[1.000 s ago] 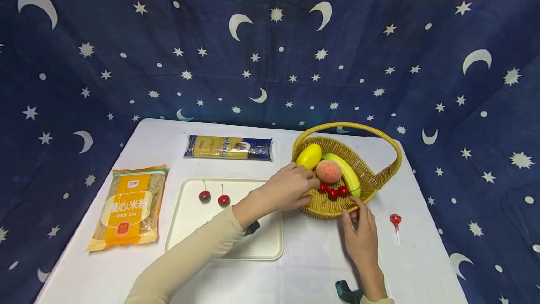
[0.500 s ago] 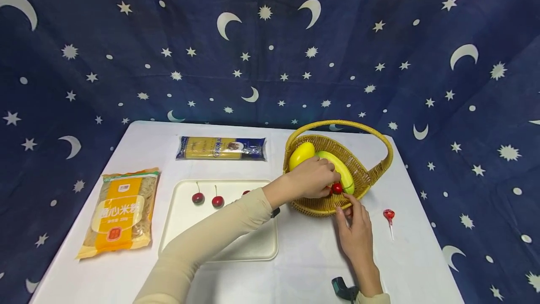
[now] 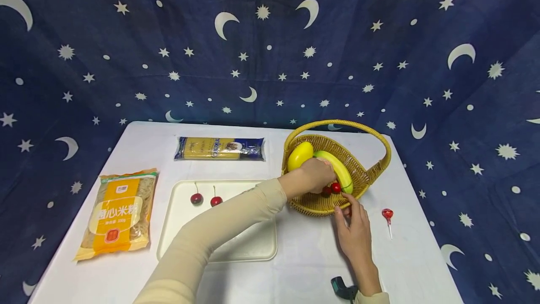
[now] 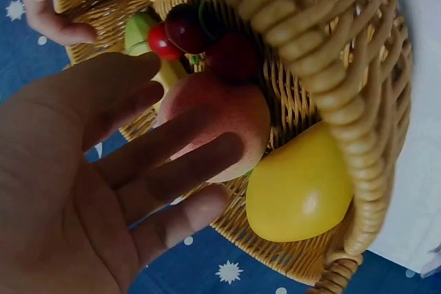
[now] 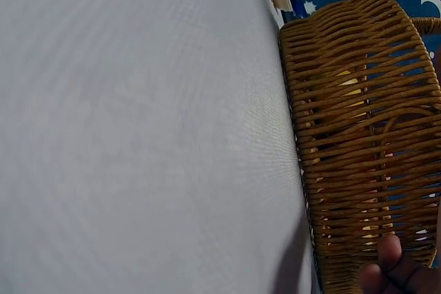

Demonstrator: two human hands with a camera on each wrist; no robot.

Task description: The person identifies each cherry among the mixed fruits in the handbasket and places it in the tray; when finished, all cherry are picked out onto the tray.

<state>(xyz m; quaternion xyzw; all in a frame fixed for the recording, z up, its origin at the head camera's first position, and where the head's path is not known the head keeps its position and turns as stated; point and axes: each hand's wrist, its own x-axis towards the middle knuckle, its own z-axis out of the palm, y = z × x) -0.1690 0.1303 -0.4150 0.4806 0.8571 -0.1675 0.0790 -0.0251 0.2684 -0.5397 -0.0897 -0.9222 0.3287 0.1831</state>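
My left hand (image 3: 314, 175) reaches into a wicker basket (image 3: 312, 206), over a peach (image 4: 241, 105). In the left wrist view its fingers (image 4: 176, 170) extend across the peach, with the thumb spread apart. A yellow mango (image 3: 300, 155) lies to the left of the peach and a banana (image 3: 339, 169) to the right. Red cherries (image 3: 335, 187) sit in front of them, partly covered by the left hand in the head view. My right hand (image 3: 355, 233) holds the basket's front rim, one finger over the edge and other fingertips against the outer weave (image 5: 344, 170).
A white tray (image 3: 270, 247) with cherries (image 3: 196, 199) lies left of the basket, partly under the left sleeve. Behind it is a spaghetti packet (image 3: 219, 148); farther left, a rice noodle bag (image 3: 118, 215). A red lollipop (image 3: 387, 215) lies right of the right hand.
My left hand has moved right and deeper into the basket, from beside the mango to over the peach, covering most of it. The right hand stays at the rim. The head view has shifted slightly.
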